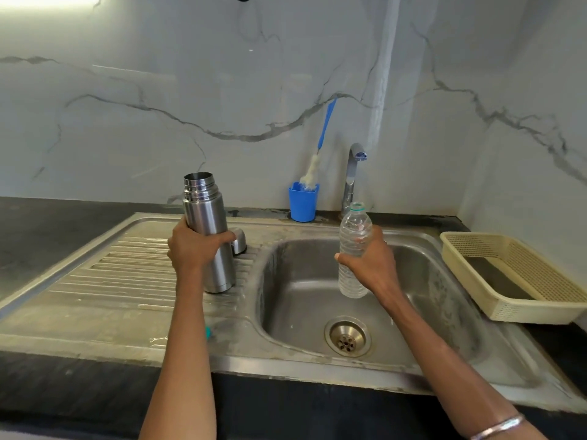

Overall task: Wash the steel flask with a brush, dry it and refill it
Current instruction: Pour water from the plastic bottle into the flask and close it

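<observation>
The steel flask (206,217) stands upright on the ribbed drainboard (127,274) with its mouth uncapped. My left hand (193,246) grips its body from the left. Behind the flask lies its steel cap (239,241). My right hand (371,262) holds a clear plastic bottle (354,236) upright over the sink basin (428,281), below the tap (352,176); the bottle has no cap on. A blue-handled bottle brush (317,157) leans against the wall in a blue cup (302,203).
A cream plastic basket (514,277) sits on the dark counter to the right of the sink. A small teal object (208,332) peeks out beside my left forearm on the drainboard. The marble wall rises close behind the tap.
</observation>
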